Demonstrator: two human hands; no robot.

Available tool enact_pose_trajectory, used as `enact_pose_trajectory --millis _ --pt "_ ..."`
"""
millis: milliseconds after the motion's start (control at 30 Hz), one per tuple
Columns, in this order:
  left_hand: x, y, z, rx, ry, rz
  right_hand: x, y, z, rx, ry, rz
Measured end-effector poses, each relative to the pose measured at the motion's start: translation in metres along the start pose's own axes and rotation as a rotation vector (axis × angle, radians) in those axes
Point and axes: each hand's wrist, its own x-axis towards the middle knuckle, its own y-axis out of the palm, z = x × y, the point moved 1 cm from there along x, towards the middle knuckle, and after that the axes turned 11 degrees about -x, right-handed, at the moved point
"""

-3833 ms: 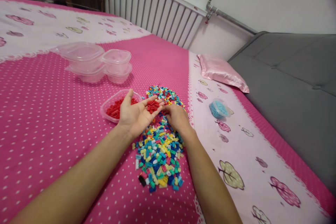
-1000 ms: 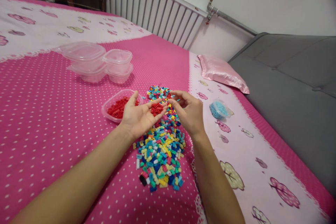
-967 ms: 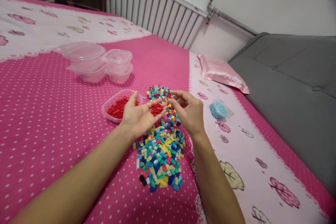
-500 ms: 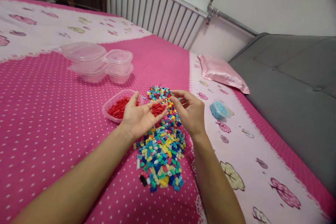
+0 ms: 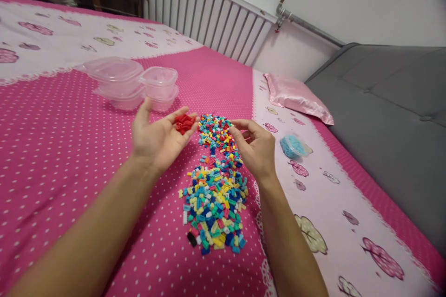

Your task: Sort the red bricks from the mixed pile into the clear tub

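My left hand [image 5: 156, 141] is held palm up and cupped, with a small heap of red bricks [image 5: 184, 123] resting on its fingertips. It hovers over the pink dotted bedspread [image 5: 52, 148], left of a long pile of mixed coloured bricks [image 5: 214, 195]. The tub of red bricks seen earlier is hidden under this hand. My right hand [image 5: 256, 148] hangs over the far half of the pile, fingers curled and thumb close to the forefinger. What it pinches, if anything, does not show.
A stack of clear plastic tubs and lids [image 5: 132, 83] stands behind my left hand. A small tub of light blue bricks [image 5: 291, 145] sits to the right. A pink pillow [image 5: 296, 97], a grey sofa [image 5: 383, 116] and a radiator [image 5: 209, 14] border the bed.
My left hand has swung left with the red bricks and now covers the red tub. My right hand has drawn slightly back from it, staying above the pile.
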Motion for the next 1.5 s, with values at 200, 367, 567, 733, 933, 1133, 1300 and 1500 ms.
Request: enact_pose_trajectory --millis 200,367,567,733,933,1133,1300,1500 --pt "0.007 -0.006 -0.021 0.031 0.19 -0.08 -0.001 0.002 -0.002 -0.014 -0.002 0.008" --pt "0.015 -0.015 -0.026 0.131 0.326 -0.127 0.0 0.003 -0.002 -0.018 0.002 0.016" --pt "0.019 -0.017 -0.019 0.307 0.386 -0.127 0.001 0.002 -0.002 -0.016 -0.006 0.02" --pt "0.02 -0.014 -0.012 0.352 0.437 -0.127 0.001 0.001 -0.002 -0.02 0.001 0.018" --pt "0.02 -0.019 -0.009 0.668 0.598 -0.085 0.0 0.001 -0.003 -0.02 -0.01 0.015" --pt "0.01 -0.021 -0.008 1.799 0.615 -0.236 0.001 -0.001 -0.004 -0.042 0.008 0.01" --pt "0.009 -0.021 -0.006 2.122 0.47 -0.221 0.006 -0.007 -0.019 -0.105 0.094 -0.031" --pt "0.01 -0.021 -0.004 2.189 0.542 -0.191 0.01 -0.008 -0.045 -0.36 0.263 0.115"
